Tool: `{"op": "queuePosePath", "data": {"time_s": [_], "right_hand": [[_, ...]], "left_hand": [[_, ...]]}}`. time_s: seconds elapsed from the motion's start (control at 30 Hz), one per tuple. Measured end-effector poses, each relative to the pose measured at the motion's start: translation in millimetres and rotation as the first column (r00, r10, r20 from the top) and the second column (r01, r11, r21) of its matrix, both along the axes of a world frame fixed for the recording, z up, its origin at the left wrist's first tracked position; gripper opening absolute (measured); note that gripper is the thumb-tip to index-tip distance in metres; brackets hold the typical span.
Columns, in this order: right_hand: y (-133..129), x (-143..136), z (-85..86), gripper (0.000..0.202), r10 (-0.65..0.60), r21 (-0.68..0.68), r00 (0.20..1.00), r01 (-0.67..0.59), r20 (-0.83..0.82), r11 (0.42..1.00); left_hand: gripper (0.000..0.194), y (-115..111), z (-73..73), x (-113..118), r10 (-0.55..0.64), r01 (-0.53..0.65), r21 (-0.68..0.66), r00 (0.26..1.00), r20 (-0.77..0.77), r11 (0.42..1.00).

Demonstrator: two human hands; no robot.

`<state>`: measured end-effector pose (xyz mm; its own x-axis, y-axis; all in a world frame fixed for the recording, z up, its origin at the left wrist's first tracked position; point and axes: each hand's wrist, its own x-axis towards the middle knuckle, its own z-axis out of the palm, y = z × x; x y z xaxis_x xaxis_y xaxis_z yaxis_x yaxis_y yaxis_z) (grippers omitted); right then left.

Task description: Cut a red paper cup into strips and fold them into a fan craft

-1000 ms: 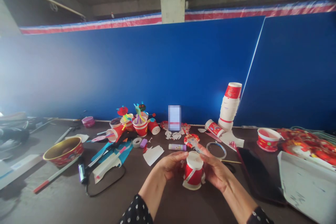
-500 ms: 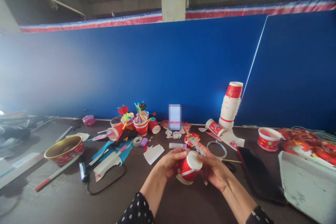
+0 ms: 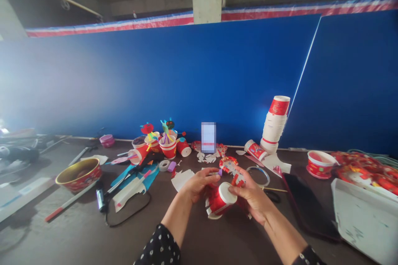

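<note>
A red-and-white paper cup is held between two bare hands above the near middle of a dark tabletop. The cup has been tipped further onto its side over the last moment, and its round white base is now turned toward the right hand. By that turn, more of the red side wall and its pale, cut-looking lower edge appears to be brought into view, though the cup's mouth is hidden.

The hands are kept apart, one on each side. The cup is gripped by the right hand, its thumb laid against the rim of the base; the left hand is placed at the cup's far left side, but how firmly its fingers are closed cannot be told. The purple end of a stick-shaped tube is seen just beyond the left fingertips.

Movement is judged to be most restricted on the far side, where a torn white paper sheet, a red patterned paper cutout and a pale translucent ring are spread. To the right, the reach is bordered by a black flat-screened device with a dark red edge. More room is judged to be offered on the near side, between the forearms.
</note>
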<state>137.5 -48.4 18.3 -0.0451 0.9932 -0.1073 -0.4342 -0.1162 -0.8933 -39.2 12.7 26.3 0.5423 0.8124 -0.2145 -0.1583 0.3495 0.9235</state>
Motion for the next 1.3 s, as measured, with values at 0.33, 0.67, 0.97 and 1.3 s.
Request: {"op": "queuePosePath", "data": {"time_s": [0.33, 0.67, 0.97, 1.3], "right_hand": [[-5, -2, 6.0, 0.088, -0.029, 0.017, 0.99, 0.027, 0.137, 0.999], [-3, -3, 4.0, 0.092, -0.023, -0.001, 0.993, 0.023, 0.116, 1.0], [-6, -5, 9.1, 0.089, -0.136, 0.056, 0.978, 0.128, 0.156, 0.99], [-4, -4, 2.8, 0.086, -0.109, 0.087, 0.981, 0.096, 0.164, 0.992]], "left_hand": [[0.072, -4, 6.3, -1, -0.06, 0.066, 0.088, 0.996, -0.066, 0.994], [0.075, -10, 11.4, -1, -0.169, 0.17, 0.05, 0.985, -0.034, 0.984], [0.077, -5, -0.1, 0, -0.191, 0.191, -0.012, 0.981, -0.019, 0.982], [0.08, -3, -4.0, 0, -0.169, 0.17, -0.026, 0.985, 0.028, 0.985]]}}
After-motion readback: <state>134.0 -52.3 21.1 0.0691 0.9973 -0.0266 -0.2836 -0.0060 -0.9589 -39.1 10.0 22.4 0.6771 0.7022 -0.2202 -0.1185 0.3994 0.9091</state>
